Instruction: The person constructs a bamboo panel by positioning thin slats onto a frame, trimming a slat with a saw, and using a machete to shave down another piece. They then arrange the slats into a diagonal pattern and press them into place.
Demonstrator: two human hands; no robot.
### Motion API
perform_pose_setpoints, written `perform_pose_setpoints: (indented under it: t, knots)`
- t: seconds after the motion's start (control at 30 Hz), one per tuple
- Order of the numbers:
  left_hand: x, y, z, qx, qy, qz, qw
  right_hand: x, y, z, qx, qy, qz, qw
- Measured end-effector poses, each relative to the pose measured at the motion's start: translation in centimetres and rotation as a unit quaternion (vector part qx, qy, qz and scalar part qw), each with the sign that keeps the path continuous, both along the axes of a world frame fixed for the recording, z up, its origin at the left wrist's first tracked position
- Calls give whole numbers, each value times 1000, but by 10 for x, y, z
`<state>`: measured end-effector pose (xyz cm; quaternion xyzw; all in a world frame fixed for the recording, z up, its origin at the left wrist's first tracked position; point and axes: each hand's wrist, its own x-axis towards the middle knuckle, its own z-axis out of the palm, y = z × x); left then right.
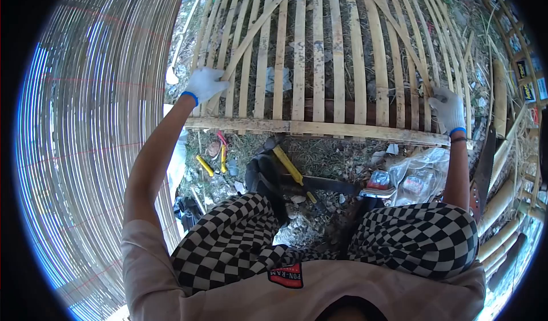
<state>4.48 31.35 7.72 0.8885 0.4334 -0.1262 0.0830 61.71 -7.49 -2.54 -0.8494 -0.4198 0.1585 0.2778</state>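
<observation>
A panel of pale bamboo slats (pixel 318 58) lies in front of me, its near ends meeting a bamboo crosspiece (pixel 342 130). Two slats cross it at an angle, a left diagonal slat (pixel 257 28) and a right diagonal slat (pixel 399 28). My left hand (pixel 206 85), in a white glove with a blue cuff, grips the panel at the left diagonal's lower end. At the right one's lower end, my gloved right hand (pixel 448 109) has its fingers curled over the slats. Which slats each hand holds underneath is hidden.
A hammer (pixel 288 165) with a yellow handle lies between my feet. Yellow-handled tools (pixel 223 158) are at the left. A clear plastic bag (pixel 425 169) and a small box (pixel 379 180) lie at the right, near a handsaw (pixel 485 164). A slatted screen (pixel 97 121) stands along the left.
</observation>
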Motion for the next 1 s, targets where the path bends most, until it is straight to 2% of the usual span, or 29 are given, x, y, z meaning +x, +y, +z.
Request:
perform_pose_setpoints:
  t: [0.07, 0.17, 0.27, 0.5, 0.6, 0.7, 0.8, 1.0]
  knots:
    - [1, 4, 0, -6, 31, 5, 999, -1, 0, 0, 3, 7, 3, 1000]
    - [-13, 17, -15, 26, 6, 1, 1000, 5, 0, -4, -9, 4, 7, 1000]
    - [4, 0, -2, -5, 25, 17, 1000, 7, 0, -7, -13, 12, 3, 1000]
    - [5, -3, -2, -9, 12, 15, 1000, 6, -1, -4, -18, 6, 1, 1000]
    - [-9, -1, -19, 39, -53, 5, 998, 8, -1, -6, -19, 12, -4, 1000]
    - [-5, -4, -11, -7, -36, 34, 999, 6, -1, -3, -18, 9, -2, 1000]
    - [-2, 2, -10, -25, 8, 11, 1000, 3, -1, -1, -19, 19, -7, 1000]
    - [-2, -3, -25, 27, -30, 17, 999, -10, 0, 13, 0, 24, -26, 999]
